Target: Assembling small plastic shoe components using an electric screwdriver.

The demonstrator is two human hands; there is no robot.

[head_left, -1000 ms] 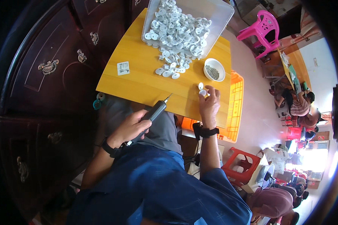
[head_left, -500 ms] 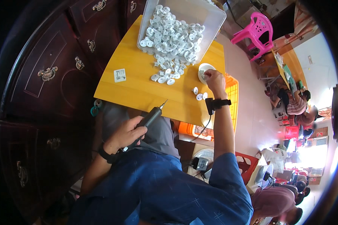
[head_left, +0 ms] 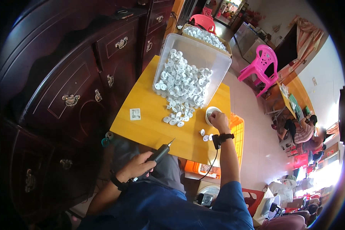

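Note:
My left hand (head_left: 142, 165) is wrapped round a dark electric screwdriver (head_left: 159, 152), its thin metal bit pointing up over the near edge of the yellow table (head_left: 149, 132). On the right, the fingers of my right hand (head_left: 220, 122) are pressed together at a small white bowl (head_left: 209, 110) of tiny pieces; whatever they pinch is hidden. A few round white plastic parts (head_left: 206, 138) lie beside my right wrist. Farther left, more of the same parts (head_left: 176, 119) lie heaped at the mouth of a tipped clear plastic bin (head_left: 222, 71), which holds a large pile of them.
A white label (head_left: 135, 114) lies on the table's left part. Dark wooden drawers (head_left: 65, 84) stand at the left. An orange crate (head_left: 237, 130) is right of the table, a pink chair (head_left: 262, 65) beyond. Behind the bin is another filled box (head_left: 207, 36). People sit far right.
The view has tilted up, so the table and both hands appear lower. My right hand is still at the bowl, and my left still grips the screwdriver.

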